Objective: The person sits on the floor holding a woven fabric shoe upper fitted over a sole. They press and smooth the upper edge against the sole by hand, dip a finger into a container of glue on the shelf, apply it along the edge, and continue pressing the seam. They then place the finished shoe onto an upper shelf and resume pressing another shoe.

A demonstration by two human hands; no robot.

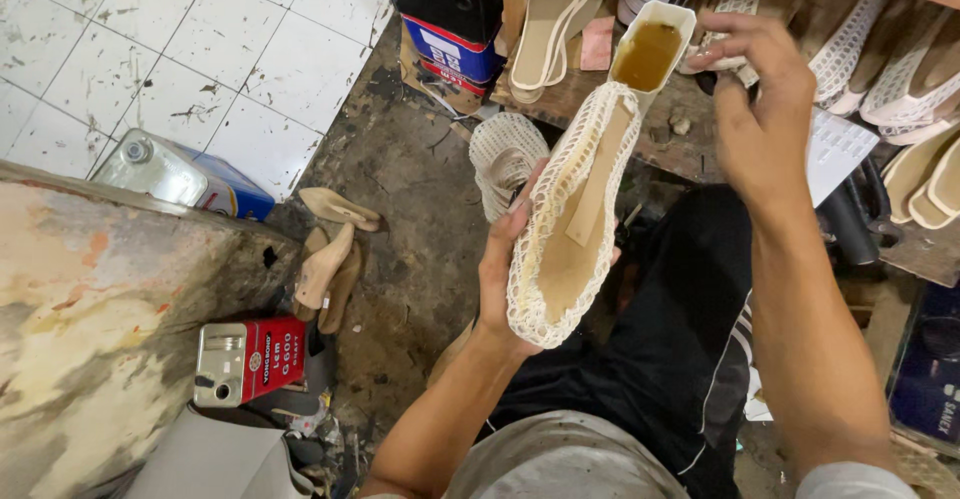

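Lying at the far left, about nine o'clock, a worn, paint-stained slab (90, 309) fills the edge of the view, with a flat metal can (165, 171) above it on the cracked white tiles and a small red box (245, 359) at seven o'clock. Wooden shoe forms (330, 259) rest on the dirty floor (400, 219) just right of the can. Near the centre, the left hand (505, 274) is closed around a cream mesh shoe upper (572, 219), gripping it from the left side with its open inside facing the camera. At twelve o'clock a white tub of amber liquid (650, 51) stands on the table (560, 94), touching the shoe's toe. At one o'clock the right hand (765, 99) hovers over the tub, fingertips pinched narrowly; whether they hold anything cannot be told. Pale soles (925, 174) crowd the three o'clock edge.
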